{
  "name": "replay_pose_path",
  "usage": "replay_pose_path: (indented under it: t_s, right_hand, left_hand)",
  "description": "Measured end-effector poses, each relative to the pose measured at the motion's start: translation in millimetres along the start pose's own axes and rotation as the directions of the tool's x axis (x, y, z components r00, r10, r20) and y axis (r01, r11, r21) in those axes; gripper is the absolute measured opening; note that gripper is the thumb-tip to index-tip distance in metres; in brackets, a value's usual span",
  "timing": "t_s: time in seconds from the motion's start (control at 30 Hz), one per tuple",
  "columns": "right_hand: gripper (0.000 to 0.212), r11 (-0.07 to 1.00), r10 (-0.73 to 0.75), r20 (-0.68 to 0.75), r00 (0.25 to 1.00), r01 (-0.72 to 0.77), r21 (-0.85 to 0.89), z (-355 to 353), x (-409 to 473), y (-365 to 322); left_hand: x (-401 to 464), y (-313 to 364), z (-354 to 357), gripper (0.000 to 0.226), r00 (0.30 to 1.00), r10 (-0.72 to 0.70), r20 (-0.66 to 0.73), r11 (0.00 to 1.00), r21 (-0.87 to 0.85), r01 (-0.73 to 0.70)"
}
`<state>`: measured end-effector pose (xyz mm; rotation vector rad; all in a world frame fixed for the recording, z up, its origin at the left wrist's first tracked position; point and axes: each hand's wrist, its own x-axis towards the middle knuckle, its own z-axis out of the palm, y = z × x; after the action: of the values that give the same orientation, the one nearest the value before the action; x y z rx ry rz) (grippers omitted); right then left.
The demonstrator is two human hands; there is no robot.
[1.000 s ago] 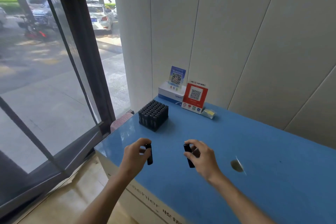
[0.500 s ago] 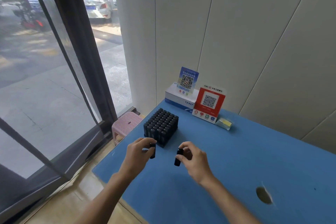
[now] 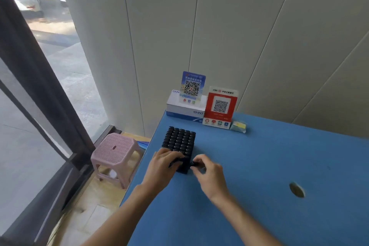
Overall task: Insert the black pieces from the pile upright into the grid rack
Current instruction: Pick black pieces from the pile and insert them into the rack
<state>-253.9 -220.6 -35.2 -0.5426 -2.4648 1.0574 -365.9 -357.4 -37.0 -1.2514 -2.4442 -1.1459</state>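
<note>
Grid rack point(image 3: 179, 144) stands near left edge of blue worktop point(image 3: 259, 166), packed with upright black pieces. Left hand point(image 3: 162, 168) at rack's near end, fingers curled round a black piece point(image 3: 175, 161). Right hand point(image 3: 209, 173) just beside rack's near right corner, pinching another black piece point(image 3: 194, 164). Pink stool point(image 3: 115, 150) on floor, left of worktop.
</note>
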Motion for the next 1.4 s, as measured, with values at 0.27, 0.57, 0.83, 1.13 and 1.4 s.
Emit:
replay_pose_path:
  t_s: [0.27, 0.57, 0.83, 1.13, 1.4]
  right_hand:
    - [0.020, 0.991, 0.061, -0.067, 0.996, -0.068, -0.113, 18, -2, -8]
    - [0.020, 0.977, 0.020, -0.058, 0.998, -0.032, -0.210, 25, 2, -7]
    - [0.020, 0.972, -0.023, -0.055, 0.998, 0.009, -0.237, 27, 12, -11]
    - [0.019, 0.957, -0.059, -0.114, 0.992, 0.024, -0.288, 33, 13, -16]
    - [0.020, 0.981, 0.014, -0.214, 0.977, -0.055, -0.188, 38, 9, -13]
  left_hand:
    - [11, -28, 7, 0.026, 0.980, 0.166, 0.108, 0.985, 0.025, -0.169]
    - [12, -41, 10, 0.014, 0.959, 0.245, 0.140, 0.966, 0.048, -0.254]
    - [14, -43, 8, 0.011, 0.960, 0.251, 0.128, 0.962, 0.076, -0.261]
    - [15, -48, 9, 0.008, 0.966, 0.232, 0.119, 0.972, 0.018, -0.235]
    - [15, -51, 8, 0.017, 0.962, 0.250, 0.111, 0.968, -0.027, -0.248]
